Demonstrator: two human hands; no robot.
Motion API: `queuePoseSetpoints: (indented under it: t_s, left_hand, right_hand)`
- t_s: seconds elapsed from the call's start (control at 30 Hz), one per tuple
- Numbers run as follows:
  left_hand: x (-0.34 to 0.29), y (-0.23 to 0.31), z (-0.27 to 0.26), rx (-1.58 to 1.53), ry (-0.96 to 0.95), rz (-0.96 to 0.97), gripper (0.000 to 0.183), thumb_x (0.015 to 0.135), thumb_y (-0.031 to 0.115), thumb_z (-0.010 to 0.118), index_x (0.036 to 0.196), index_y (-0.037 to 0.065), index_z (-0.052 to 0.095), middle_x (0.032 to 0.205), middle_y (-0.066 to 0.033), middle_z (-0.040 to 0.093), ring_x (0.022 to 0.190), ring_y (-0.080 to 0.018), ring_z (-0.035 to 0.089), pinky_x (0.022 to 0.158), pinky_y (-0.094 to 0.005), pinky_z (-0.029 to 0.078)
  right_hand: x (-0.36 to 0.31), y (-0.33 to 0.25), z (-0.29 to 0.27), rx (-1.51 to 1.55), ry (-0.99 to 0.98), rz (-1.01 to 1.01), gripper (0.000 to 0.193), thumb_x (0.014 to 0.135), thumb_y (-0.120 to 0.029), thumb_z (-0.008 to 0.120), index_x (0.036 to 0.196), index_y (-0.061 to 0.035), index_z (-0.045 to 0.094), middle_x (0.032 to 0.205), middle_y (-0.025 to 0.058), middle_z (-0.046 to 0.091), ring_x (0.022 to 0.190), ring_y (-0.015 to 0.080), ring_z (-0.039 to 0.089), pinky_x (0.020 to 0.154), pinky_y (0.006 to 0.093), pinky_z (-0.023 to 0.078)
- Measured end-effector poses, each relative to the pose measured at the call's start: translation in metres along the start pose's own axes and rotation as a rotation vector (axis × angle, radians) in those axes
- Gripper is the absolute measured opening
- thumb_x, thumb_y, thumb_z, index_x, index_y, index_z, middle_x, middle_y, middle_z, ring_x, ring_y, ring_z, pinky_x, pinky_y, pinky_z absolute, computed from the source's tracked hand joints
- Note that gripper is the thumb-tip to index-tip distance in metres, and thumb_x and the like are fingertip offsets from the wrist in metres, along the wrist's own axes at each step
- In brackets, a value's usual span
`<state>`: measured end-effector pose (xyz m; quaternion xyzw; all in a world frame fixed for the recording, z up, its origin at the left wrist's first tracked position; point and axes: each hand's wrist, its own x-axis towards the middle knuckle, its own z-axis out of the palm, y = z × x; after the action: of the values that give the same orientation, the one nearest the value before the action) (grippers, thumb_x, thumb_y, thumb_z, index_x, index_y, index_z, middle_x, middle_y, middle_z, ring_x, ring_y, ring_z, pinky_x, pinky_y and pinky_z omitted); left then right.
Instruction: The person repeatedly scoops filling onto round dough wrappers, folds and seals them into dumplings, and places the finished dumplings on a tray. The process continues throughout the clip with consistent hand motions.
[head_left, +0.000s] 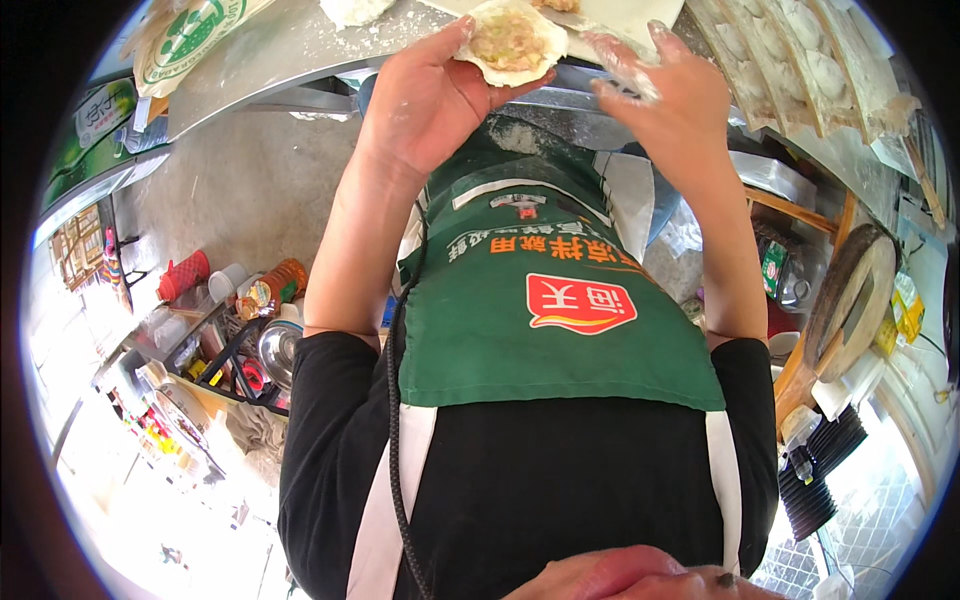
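My left hand (425,105) is closed around the edge of a round dumpling wrapper (512,65), which lies open over its fingers. Pinkish filling with green bits (508,40) is spread across the middle of the wrapper. To the right, my right hand (670,95) is raised over the table edge, its floury fingers apart and nothing plainly held in them. A pale board (640,15) lies beyond both hands, with a bit of brownish filling (558,5) at the top edge. White dough (355,8) sits on the floured table left of the wrapper.
Trays of shaped dumplings (780,55) stand at the far right. A printed paper sack (190,40) lies on the left of the metal table (290,45). My green apron (560,300) hangs below the edge. A round wooden board (850,290) leans at right; jars and containers (275,285) crowd the lower left.
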<state>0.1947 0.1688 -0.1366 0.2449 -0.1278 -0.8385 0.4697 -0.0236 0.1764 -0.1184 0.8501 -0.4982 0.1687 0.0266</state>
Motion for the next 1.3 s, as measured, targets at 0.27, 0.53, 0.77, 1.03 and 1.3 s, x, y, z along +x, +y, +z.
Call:
queuePoseSetpoints:
  t_s: [0.27, 0.53, 0.77, 1.03, 1.3]
  left_hand:
    - [0.001, -0.017, 0.015, 0.117, -0.013, -0.052, 0.041, 0.100, 0.020, 0.028, 0.131, -0.005, 0.037, 0.129, -0.0181, 0.049, 0.116, -0.0319, 0.052, 0.098, -0.0515, 0.041]
    - [-0.009, -0.016, 0.015, 0.474, -0.270, -0.043, 0.048, 0.094, 0.026, 0.052, 0.130, -0.004, 0.042, 0.123, -0.0141, 0.054, 0.111, -0.0241, 0.056, 0.097, -0.0374, 0.045]
    - [-0.015, -0.019, 0.029, 0.717, -0.163, 0.032, 0.043, 0.091, 0.019, 0.058, 0.124, -0.006, 0.048, 0.113, -0.0099, 0.059, 0.100, -0.0184, 0.061, 0.088, -0.0286, 0.050]
    - [-0.016, -0.016, 0.031, 0.730, -0.159, 0.111, 0.034, 0.095, 0.017, 0.050, 0.120, -0.005, 0.052, 0.105, -0.0100, 0.062, 0.091, -0.0153, 0.063, 0.080, -0.0264, 0.051]
    - [-0.016, -0.006, 0.052, 0.650, -0.092, -0.037, 0.051, 0.095, 0.016, 0.052, 0.137, 0.004, 0.026, 0.105, -0.0135, 0.057, 0.083, -0.0196, 0.065, 0.072, -0.0291, 0.055]
  right_hand:
    - [0.002, 0.020, 0.022, 0.277, 0.325, -0.473, 0.026, 0.063, -0.011, 0.074, 0.086, -0.0035, 0.067, 0.079, 0.0128, 0.065, 0.073, 0.0339, 0.062, 0.073, 0.0375, 0.051]
    - [0.013, 0.004, 0.003, 1.364, -0.116, 0.594, 0.077, 0.065, -0.007, 0.079, 0.123, 0.0221, 0.038, 0.091, 0.0112, 0.065, 0.085, 0.0123, 0.060, 0.076, 0.0234, 0.048]
    - [0.001, 0.003, 0.025, 0.982, 0.164, 0.449, 0.074, 0.063, -0.013, 0.082, 0.121, 0.0167, 0.046, 0.091, 0.0109, 0.065, 0.081, 0.0145, 0.061, 0.073, 0.0230, 0.048]
    - [0.011, -0.019, 0.007, 1.492, 0.142, 0.538, 0.048, 0.069, -0.012, 0.080, 0.106, 0.0085, 0.058, 0.093, 0.0086, 0.067, 0.079, 0.0137, 0.061, 0.073, 0.0246, 0.048]
    - [0.015, -0.020, -0.004, 1.746, 0.127, 0.704, 0.028, 0.072, -0.002, 0.072, 0.095, 0.0092, 0.061, 0.090, 0.0123, 0.067, 0.080, 0.0174, 0.064, 0.072, 0.0260, 0.051]
